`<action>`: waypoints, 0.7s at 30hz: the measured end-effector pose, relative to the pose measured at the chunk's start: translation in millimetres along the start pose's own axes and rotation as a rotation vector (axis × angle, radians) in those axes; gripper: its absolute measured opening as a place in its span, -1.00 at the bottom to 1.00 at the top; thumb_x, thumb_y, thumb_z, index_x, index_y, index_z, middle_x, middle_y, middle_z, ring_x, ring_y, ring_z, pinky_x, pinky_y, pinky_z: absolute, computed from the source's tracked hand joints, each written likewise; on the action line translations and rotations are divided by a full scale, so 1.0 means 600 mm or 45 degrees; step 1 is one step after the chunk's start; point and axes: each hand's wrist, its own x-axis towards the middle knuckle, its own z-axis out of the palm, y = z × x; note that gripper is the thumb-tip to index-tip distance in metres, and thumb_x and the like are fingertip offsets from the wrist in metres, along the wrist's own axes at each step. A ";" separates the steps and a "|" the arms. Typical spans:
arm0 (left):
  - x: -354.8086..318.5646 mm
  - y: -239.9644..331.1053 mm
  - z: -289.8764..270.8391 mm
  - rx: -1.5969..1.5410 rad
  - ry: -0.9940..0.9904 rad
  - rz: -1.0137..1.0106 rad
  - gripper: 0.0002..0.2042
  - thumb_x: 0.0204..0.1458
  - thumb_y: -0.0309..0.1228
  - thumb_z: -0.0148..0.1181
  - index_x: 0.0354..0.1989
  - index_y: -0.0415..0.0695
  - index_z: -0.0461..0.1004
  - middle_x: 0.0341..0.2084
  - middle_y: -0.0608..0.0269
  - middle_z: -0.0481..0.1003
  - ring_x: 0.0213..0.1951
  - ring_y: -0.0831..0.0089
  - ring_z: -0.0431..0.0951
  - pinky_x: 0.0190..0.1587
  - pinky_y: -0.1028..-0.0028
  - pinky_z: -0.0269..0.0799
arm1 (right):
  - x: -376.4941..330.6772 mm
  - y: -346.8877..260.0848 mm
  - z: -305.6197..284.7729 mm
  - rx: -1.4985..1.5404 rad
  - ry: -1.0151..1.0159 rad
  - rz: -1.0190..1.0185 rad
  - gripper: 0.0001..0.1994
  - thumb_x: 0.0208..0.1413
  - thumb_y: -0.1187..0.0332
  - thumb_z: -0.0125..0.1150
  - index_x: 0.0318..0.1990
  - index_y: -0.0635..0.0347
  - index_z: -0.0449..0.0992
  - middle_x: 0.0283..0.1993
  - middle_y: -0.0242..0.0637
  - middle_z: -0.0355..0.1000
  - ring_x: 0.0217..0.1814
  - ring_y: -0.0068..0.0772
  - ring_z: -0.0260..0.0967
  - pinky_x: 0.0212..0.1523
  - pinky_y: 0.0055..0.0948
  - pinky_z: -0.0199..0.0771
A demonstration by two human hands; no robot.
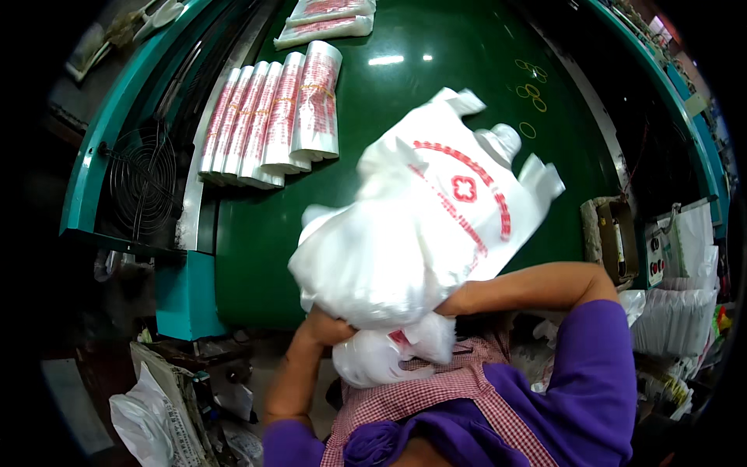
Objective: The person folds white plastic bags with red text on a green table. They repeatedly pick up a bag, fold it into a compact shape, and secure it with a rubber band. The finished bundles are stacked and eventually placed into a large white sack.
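The view is filled mostly by a green tabletop (257, 241), with all places given from it. It is flanked on its left side by a teal machine frame (184, 296). At its near edge, a red-and-white checked apron (416, 398) is worn over purple clothing. Over the near, middle part of the tabletop, a large loose bundle of white plastic bags (373, 257) is held up, slightly blurred, with its red-printed end spread toward the far right. On the left part of the tabletop, a row of folded bag packs (315, 101) is laid side by side, marked with red print. At its far end, flat bag packs (327, 29) are stacked. Beyond its left edge, a round wire guard (142, 183) is set into the frame. By its right edge, an open box (618, 241) is placed. Just before its near edge, crumpled white plastic (389, 358) is bunched below the bundle, between the hands. The bundle is met from below by the left hand (330, 328) and the right hand (454, 302); the fingers of both are hidden, so whether they are clamped or apart cannot be told. On the tabletop's far right, thin yellow rings (537, 102) are scattered.
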 end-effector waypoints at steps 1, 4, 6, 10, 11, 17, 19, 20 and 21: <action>0.025 0.009 -0.017 0.096 -0.054 -0.150 -0.36 -0.18 -0.42 0.33 0.17 -0.24 0.30 0.15 0.03 0.34 0.20 0.17 0.30 0.27 0.23 0.12 | 0.000 0.004 -0.001 0.138 0.048 0.041 -0.59 -0.06 0.39 0.24 0.01 0.25 0.40 -0.13 0.03 0.44 -0.05 -0.03 0.42 -0.01 -0.22 0.39; 0.148 0.064 -0.032 0.146 -0.233 0.004 -0.36 -0.24 -0.38 0.35 0.12 -0.22 0.33 0.12 0.00 0.34 0.18 0.12 0.32 0.25 0.25 0.16 | 0.018 0.003 -0.031 0.332 0.110 0.078 -0.56 -0.05 0.37 0.25 0.03 0.25 0.39 -0.08 0.03 0.42 -0.02 -0.03 0.41 0.02 -0.24 0.39; 0.219 0.073 -0.033 -0.003 -0.272 0.024 -0.40 -0.26 -0.33 0.33 0.06 -0.20 0.37 0.07 -0.11 0.32 0.17 0.00 0.26 0.25 0.19 0.15 | 0.026 0.005 -0.074 0.375 0.169 0.097 -0.55 -0.05 0.36 0.26 0.05 0.24 0.38 -0.05 0.03 0.40 0.00 -0.04 0.40 0.03 -0.25 0.39; 0.394 0.083 -0.031 0.478 -0.578 0.352 -0.35 -0.34 -0.38 0.32 0.08 -0.18 0.35 0.07 -0.14 0.31 0.14 -0.03 0.28 0.22 0.19 0.17 | 0.063 -0.013 -0.191 0.314 0.267 0.088 -0.52 -0.04 0.34 0.28 0.09 0.23 0.36 0.02 0.03 0.37 0.04 -0.04 0.38 0.06 -0.27 0.38; 0.438 0.087 -0.032 0.480 -0.622 0.356 -0.38 -0.35 -0.39 0.30 0.06 -0.17 0.38 0.02 -0.14 0.36 0.07 -0.02 0.35 0.17 0.22 0.24 | 0.077 -0.019 -0.226 0.282 0.318 0.078 -0.51 -0.03 0.33 0.28 0.09 0.23 0.36 0.03 0.03 0.36 0.05 -0.04 0.38 0.07 -0.27 0.38; 0.656 0.131 -0.060 1.589 -0.158 0.573 -0.63 -0.17 -0.39 0.20 -0.10 -0.17 0.46 -0.17 -0.04 0.48 -0.02 0.02 0.42 0.09 0.06 0.21 | 0.265 -0.088 -0.488 -0.011 0.713 -0.232 -0.46 -0.02 0.30 0.30 0.15 0.22 0.33 0.13 0.03 0.32 0.11 -0.05 0.35 0.12 -0.30 0.37; 0.670 0.083 -0.062 1.401 0.366 0.894 -0.71 -0.13 -0.44 0.13 -0.17 -0.21 0.48 -0.12 -0.02 0.45 0.08 0.07 0.35 0.23 0.04 0.10 | 0.309 -0.098 -0.578 -0.139 0.796 -0.360 -0.44 -0.01 0.29 0.31 0.16 0.21 0.32 0.17 0.03 0.30 0.13 -0.06 0.34 0.14 -0.31 0.36; 0.668 0.064 -0.068 1.138 0.424 0.905 -0.70 -0.16 -0.41 0.16 -0.19 -0.22 0.51 -0.13 -0.06 0.47 0.06 0.07 0.38 0.24 0.23 0.19 | 0.313 -0.093 -0.619 -0.290 0.826 -0.417 -0.43 -0.01 0.28 0.32 0.17 0.21 0.32 0.18 0.03 0.29 0.14 -0.06 0.34 0.14 -0.32 0.36; 0.647 0.037 -0.070 0.947 0.494 0.717 -0.52 -0.11 -0.42 0.08 0.08 -0.11 0.36 -0.05 -0.03 0.44 -0.01 0.04 0.43 0.05 0.16 0.33 | 0.306 -0.088 -0.634 -0.474 0.861 -0.477 -0.43 0.00 0.28 0.32 0.18 0.21 0.31 0.20 0.03 0.29 0.15 -0.06 0.34 0.15 -0.32 0.36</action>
